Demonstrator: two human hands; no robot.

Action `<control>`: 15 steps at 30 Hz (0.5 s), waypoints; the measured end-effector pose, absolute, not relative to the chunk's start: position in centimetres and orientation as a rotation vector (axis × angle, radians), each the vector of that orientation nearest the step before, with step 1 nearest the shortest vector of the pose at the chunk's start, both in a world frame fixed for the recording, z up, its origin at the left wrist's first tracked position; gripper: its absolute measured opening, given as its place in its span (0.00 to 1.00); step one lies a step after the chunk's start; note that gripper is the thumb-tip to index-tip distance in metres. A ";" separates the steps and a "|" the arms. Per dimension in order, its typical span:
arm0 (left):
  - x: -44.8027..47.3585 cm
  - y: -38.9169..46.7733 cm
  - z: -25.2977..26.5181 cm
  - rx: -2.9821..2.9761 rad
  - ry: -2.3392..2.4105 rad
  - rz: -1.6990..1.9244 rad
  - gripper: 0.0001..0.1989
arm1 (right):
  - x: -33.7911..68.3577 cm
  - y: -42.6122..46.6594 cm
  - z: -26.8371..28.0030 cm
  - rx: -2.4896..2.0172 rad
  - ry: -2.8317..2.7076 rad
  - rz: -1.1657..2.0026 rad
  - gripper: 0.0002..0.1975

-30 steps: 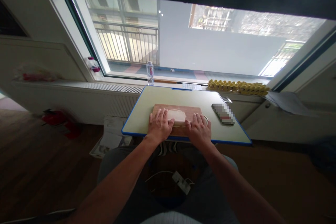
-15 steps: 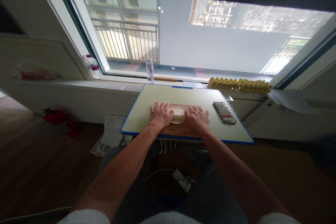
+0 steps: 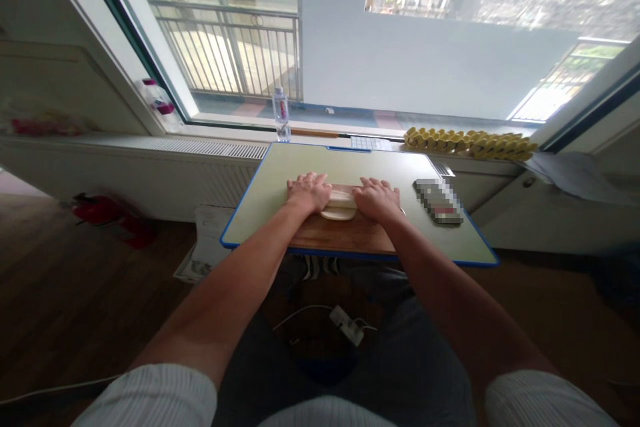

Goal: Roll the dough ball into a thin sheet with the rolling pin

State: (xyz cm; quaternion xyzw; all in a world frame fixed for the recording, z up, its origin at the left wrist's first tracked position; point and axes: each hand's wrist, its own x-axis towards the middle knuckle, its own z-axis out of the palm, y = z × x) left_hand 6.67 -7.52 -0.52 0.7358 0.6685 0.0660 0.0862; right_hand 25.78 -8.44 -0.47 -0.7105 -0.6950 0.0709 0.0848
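Note:
A light wooden rolling pin (image 3: 343, 199) lies crosswise over a round, flat piece of pale dough (image 3: 339, 214). Beneath them is a brown wooden cutting board (image 3: 345, 235). My left hand (image 3: 310, 192) bears down on the pin's left end, palm over it and fingers pointing forward. On the other end, my right hand (image 3: 377, 199) presses the same way with its thumb toward the middle. Both hands cover the pin's ends, and the dough's near edge shows below the pin.
The board rests on a small blue-edged table (image 3: 250, 207). A pixelated phone-like object (image 3: 440, 201) lies at its right. Behind, the windowsill holds a water bottle (image 3: 281, 115) and a yellow egg-tray-like strip (image 3: 470, 144). A power strip (image 3: 347, 325) lies on the floor.
Both hands have pushed the rolling pin forward, away from me, toward the dough's far side. More of the board's near part shows. The camera view has tilted downward.

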 end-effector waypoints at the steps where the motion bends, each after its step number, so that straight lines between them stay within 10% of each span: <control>1: 6.7 -7.2 -0.3 2.178 1.977 0.157 0.34 | 25.8 -8.2 -0.4 -2.128 -2.082 0.222 0.32; 15: 7.3 -7.2 -0.8 2.115 2.032 0.231 0.31 | 25.7 -10.3 -0.4 -2.136 -2.148 0.085 0.32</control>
